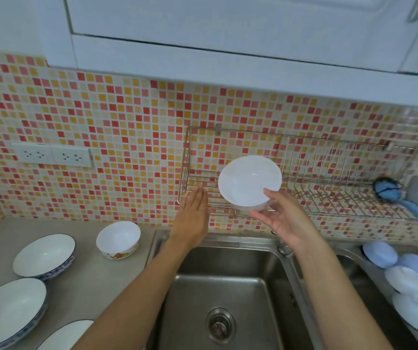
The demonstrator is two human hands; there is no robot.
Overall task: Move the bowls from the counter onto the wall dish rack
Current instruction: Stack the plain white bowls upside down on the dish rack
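A plain white bowl (249,184) sits tilted at the front left of the wire wall dish rack (334,198), its inside facing me. My right hand (282,218) grips its lower right rim, thumb on the edge and fingers underneath. Just left of the bowl, my left hand (192,215) is flat and holds nothing, fingertips at the rack's front wire. On the counter (86,281) to the left stand a small white bowl with a patterned base (118,239), a blue-rimmed bowl (43,255) and two wider blue-rimmed dishes (8,311) at the lower left.
A steel sink (228,286) lies directly below my arms. A blue dish brush (392,190) hangs at the rack's right end. Several pale blue and white round pads (405,274) lie at the sink's right side. White wall cabinets (228,34) overhang the rack.
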